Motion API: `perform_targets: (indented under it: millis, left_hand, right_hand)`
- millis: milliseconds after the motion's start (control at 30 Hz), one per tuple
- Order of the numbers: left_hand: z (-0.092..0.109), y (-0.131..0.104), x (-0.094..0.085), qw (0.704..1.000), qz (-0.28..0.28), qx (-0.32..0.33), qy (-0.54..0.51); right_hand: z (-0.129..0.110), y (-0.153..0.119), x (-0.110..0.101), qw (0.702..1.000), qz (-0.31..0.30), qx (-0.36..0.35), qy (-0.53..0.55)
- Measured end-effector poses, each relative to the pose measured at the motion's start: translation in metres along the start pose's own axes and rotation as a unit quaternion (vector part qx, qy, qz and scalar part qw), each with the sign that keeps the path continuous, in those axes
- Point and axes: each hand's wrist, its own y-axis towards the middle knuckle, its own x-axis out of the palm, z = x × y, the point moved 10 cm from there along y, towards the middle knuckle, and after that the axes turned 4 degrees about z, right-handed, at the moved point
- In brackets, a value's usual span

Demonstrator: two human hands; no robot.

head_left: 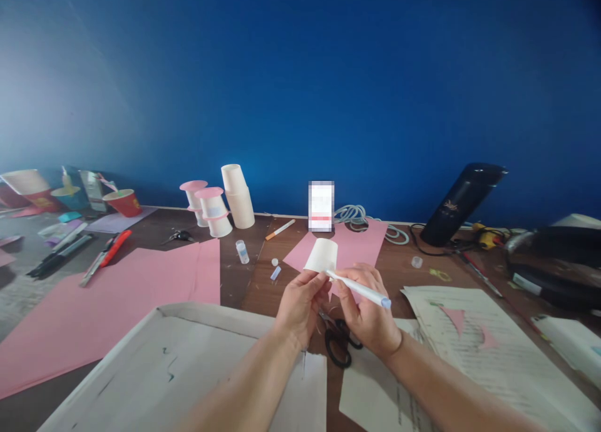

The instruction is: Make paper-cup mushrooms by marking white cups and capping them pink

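Note:
My left hand (pixel 303 303) grips a white paper cup (pixel 322 255) near its lower edge, the cup's narrow end pointing away from me. In my right hand (pixel 369 310) is a white marker (pixel 361 288) with a pale blue end, slanting across to the cup. Its tip meets the cup's edge close to my left fingers; the exact contact is hidden. Under my hands lie scissors with black handles (pixel 339 355), partly covered. Behind the cup, a pink paper sheet (pixel 361 250) is spread on the table.
A pixelated upright screen (pixel 321 206) stands behind the cup. To the left are stacked white cups (pixel 241 206), spool-like cup pieces with pink discs (pixel 215 213), pink paper (pixel 141 294) and a red cutter knife (pixel 107 257). A black flask (pixel 457 203) and printed sheets (pixel 507 350) are right.

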Motion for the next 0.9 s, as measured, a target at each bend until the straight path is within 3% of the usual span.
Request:
perform_targets:
  millis: [200,567,900]
  left_hand:
    - [-0.002,0.002,-0.006,0.999,0.015,-0.018,-0.033]
    - [-0.001,0.002,-0.003,0.999,-0.008,-0.019,-0.033]
    - [-0.001,0.002,-0.005,0.999,0.007,-0.021,-0.041]
  right_hand:
    - [0.007,0.000,-0.010,0.999,0.045,0.029,0.012]
    - [-0.002,-0.001,-0.001,1.000,0.012,-0.006,0.009]
    - [0.001,-0.001,0.000,1.000,0.003,-0.003,-0.007]
